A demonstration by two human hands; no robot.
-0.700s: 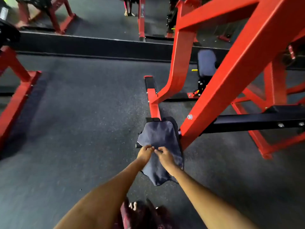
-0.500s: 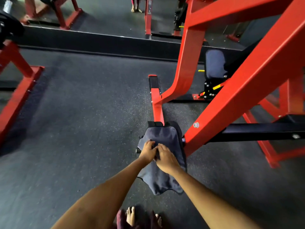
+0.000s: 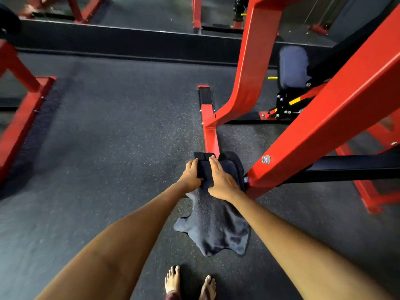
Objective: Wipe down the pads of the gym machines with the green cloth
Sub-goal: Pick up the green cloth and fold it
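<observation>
Nearest, below both forearms, two bare feet [image 3: 190, 282] stand on the dark speckled rubber floor [image 3: 108, 148]. Just beyond them a dark, bluish-grey terry cloth [image 3: 218, 226] hangs loose, its lower edge reaching down toward the floor; it looks dark rather than green in this light. Its upper part lies draped over a small black padded roller [image 3: 234, 163] at the end of a red steel machine frame [image 3: 324, 118].

The left hand [image 3: 191, 173] holds the cloth's left side against the pad, fingers laid forward and bent over the fabric, thumb tucked in toward the middle. The right hand [image 3: 221, 179], touching distance from the left, presses flat on top of the cloth with fingers stretched forward and slightly spread.

Just right of the right hand a silver bolt head [image 3: 265, 159] sits in the slanted red beam, and a black bar [image 3: 346, 167] runs off rightward. Beyond the hands a red floor rail with a black tread strip [image 3: 205, 96] leads away. Farther right is a blue-grey upholstered seat pad [image 3: 292, 66]. Far left, another red frame [image 3: 23, 113] stands well apart.
</observation>
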